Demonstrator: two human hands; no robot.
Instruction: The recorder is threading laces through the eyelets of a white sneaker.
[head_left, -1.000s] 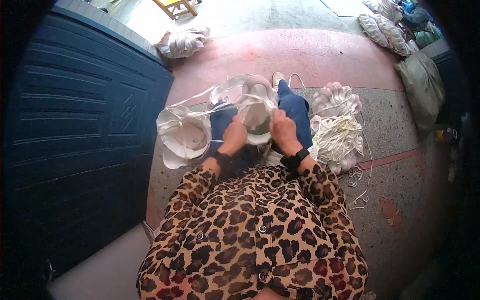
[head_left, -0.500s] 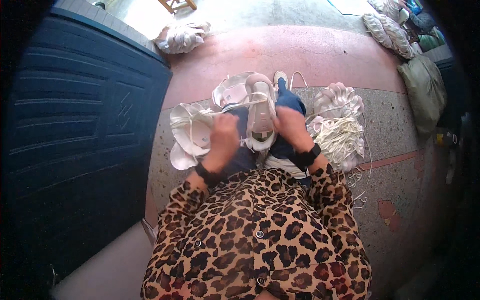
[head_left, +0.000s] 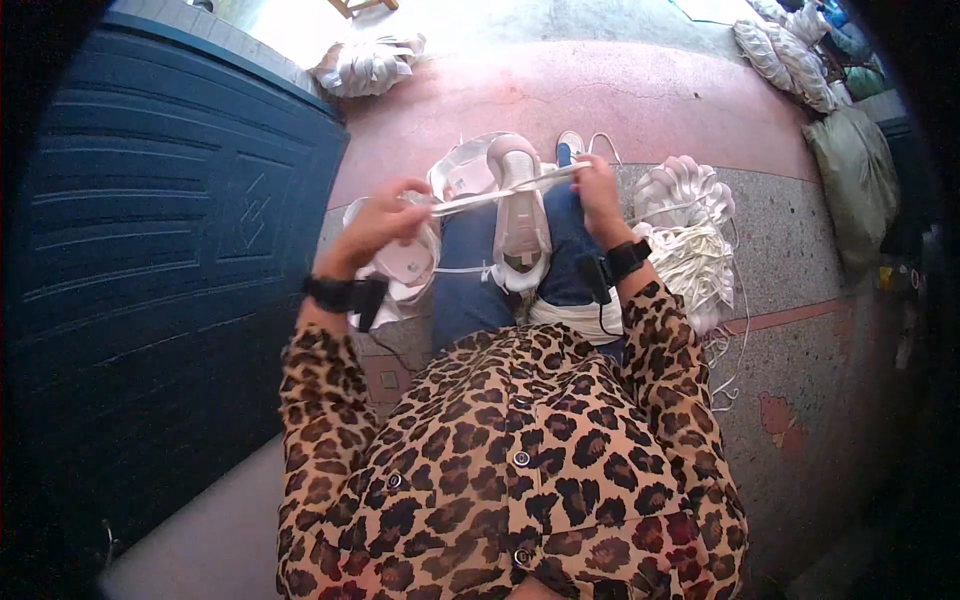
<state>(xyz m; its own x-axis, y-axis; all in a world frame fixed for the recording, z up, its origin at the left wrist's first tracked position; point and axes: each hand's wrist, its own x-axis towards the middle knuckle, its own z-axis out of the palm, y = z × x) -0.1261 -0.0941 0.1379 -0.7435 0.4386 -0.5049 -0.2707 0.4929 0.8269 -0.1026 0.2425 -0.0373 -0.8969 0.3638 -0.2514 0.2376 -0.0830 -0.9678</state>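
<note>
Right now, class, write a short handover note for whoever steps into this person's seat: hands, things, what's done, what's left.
Left hand: pinches one end of a white lace.
Right hand: pinches the other end; the lace is stretched between them.
White shoe: on the lap, sole up, under the lace.
Loose laces: heaped at the right.
More shoes: at the left.
Done: lace picked up.
Left: lace not yet in the shoe.

Glossy white shoe (head_left: pixel 520 215); speckled stone floor (head_left: pixel 800 260)
</note>
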